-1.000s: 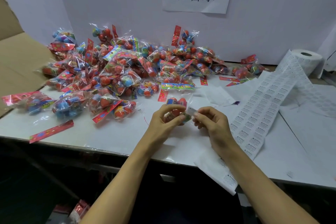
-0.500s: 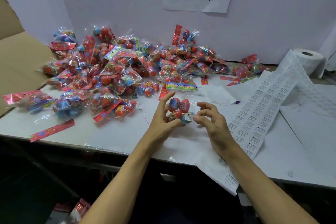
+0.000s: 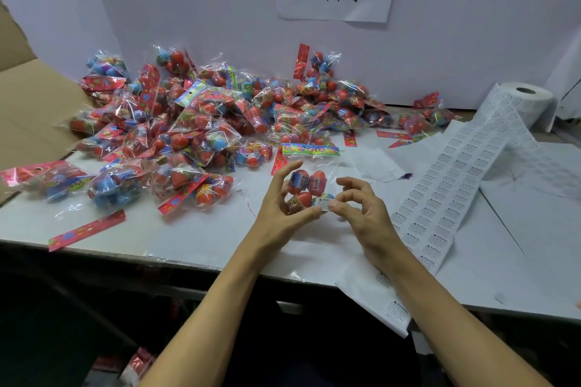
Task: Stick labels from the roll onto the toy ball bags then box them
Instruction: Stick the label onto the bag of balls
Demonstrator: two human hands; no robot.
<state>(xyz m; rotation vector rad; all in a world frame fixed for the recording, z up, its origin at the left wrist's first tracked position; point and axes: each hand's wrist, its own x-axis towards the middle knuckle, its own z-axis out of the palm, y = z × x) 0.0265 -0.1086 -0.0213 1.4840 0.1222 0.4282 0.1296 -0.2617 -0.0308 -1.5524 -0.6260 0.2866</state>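
the white table (image 3: 195, 229) carries a big heap of toy ball bags (image 3: 204, 122) along its back left part, against the wall. one loose red header strip (image 3: 86, 230) lies near the front edge, apart from the heap. at the back right corner stands the label roll (image 3: 528, 104), and its label strip (image 3: 452, 185) runs forward across the table and hangs over the front edge. sheets of white backing paper (image 3: 534, 166) lie just beside the strip.
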